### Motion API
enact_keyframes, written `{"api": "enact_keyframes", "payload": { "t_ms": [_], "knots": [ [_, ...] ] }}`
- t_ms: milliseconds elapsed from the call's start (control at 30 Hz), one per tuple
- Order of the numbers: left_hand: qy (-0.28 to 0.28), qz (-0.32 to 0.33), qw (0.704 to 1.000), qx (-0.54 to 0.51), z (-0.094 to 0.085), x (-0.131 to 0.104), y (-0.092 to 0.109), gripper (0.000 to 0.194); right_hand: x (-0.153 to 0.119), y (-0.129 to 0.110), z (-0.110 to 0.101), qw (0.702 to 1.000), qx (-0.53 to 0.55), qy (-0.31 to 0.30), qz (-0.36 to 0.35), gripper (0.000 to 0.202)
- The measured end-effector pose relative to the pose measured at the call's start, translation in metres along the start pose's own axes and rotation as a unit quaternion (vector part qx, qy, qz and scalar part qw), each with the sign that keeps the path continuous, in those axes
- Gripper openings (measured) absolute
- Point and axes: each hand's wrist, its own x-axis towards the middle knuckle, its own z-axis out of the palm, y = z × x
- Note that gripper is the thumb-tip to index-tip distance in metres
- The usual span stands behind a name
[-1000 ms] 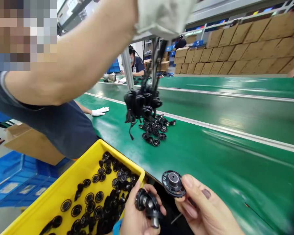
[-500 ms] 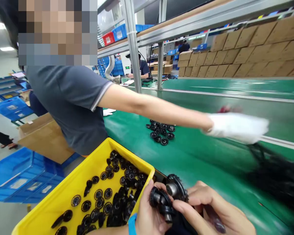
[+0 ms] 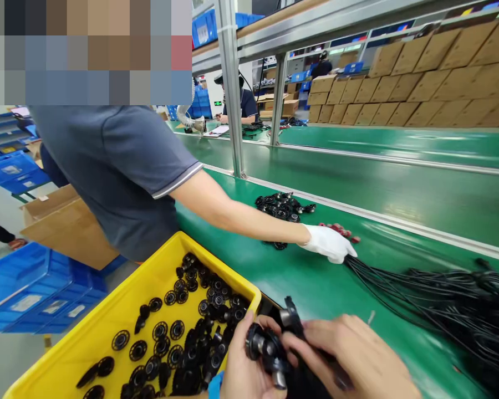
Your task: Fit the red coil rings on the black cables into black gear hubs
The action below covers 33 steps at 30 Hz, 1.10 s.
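Observation:
My left hand [image 3: 242, 354] is closed around several black toothed wheels [image 3: 266, 350] with short metal hubs, beside the yellow bin's near corner. Pinched in the fingers of my right hand [image 3: 360, 352] is another black toothed wheel [image 3: 291, 317], its silver hub facing left, just above those in my left palm. A dark brown rod-like thing [image 3: 341, 378] shows under my right fingers; I cannot make out what it is. More such black wheels [image 3: 177, 330] lie loose in the yellow bin [image 3: 87, 321] to the left.
A co-worker's white-gloved hand [image 3: 328, 243] reaches across the green bench [image 3: 249, 271], gripping a bundle of black cables [image 3: 424, 293] with red ends [image 3: 341, 230]. Black wheels [image 3: 283, 208] are heaped behind that arm. A metal post [image 3: 232, 100] stands farther back; blue crates [image 3: 37, 293] sit left.
The co-worker's gloved hand has come left, and the cables now stretch out behind it. In my right fingers the wheel has turned more edge-on. My left hand still holds its wheels.

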Motion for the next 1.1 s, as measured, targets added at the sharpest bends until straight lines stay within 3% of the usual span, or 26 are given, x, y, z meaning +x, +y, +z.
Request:
{"api": "enact_keyframes", "payload": {
  "t_ms": [67, 133, 267, 400, 567, 700, 900, 1100],
  "knots": [
    [0.004, 0.015, 1.0, -0.002, -0.001, 0.002, 0.003, 0.041, 0.001, 0.02, 0.014, 0.992, -0.12, -0.035, -0.025, 0.022],
    [0.01, 0.03, 0.999, -0.006, 0.001, 0.003, 0.006, 0.039, 0.005, 0.04, 0.03, 0.982, -0.172, -0.067, -0.026, 0.028],
    [0.037, 0.052, 0.998, -0.019, 0.013, 0.002, 0.011, 0.04, 0.021, 0.081, 0.057, 0.972, -0.201, -0.117, -0.029, 0.028],
    [0.067, 0.083, 0.994, -0.038, 0.036, 0.004, 0.017, 0.046, 0.032, 0.106, 0.058, 0.977, -0.18, -0.11, -0.006, 0.018],
    [0.046, 0.139, 0.988, -0.055, 0.063, 0.013, 0.023, 0.047, 0.021, 0.079, 0.024, 0.996, -0.031, -0.087, 0.015, 0.029],
    [0.033, 0.161, 0.985, -0.056, 0.074, 0.022, 0.022, 0.048, 0.008, 0.053, 0.002, 0.988, 0.133, -0.069, 0.038, 0.028],
    [0.029, 0.123, 0.99, -0.062, 0.086, 0.03, 0.016, 0.046, 0.008, 0.063, -0.004, 0.983, 0.159, -0.065, 0.068, 0.017],
    [-0.04, 0.119, 0.992, -0.028, 0.098, 0.034, 0.015, 0.046, 0.001, 0.067, -0.017, 0.963, 0.212, -0.064, 0.156, 0.011]
  ]
}}
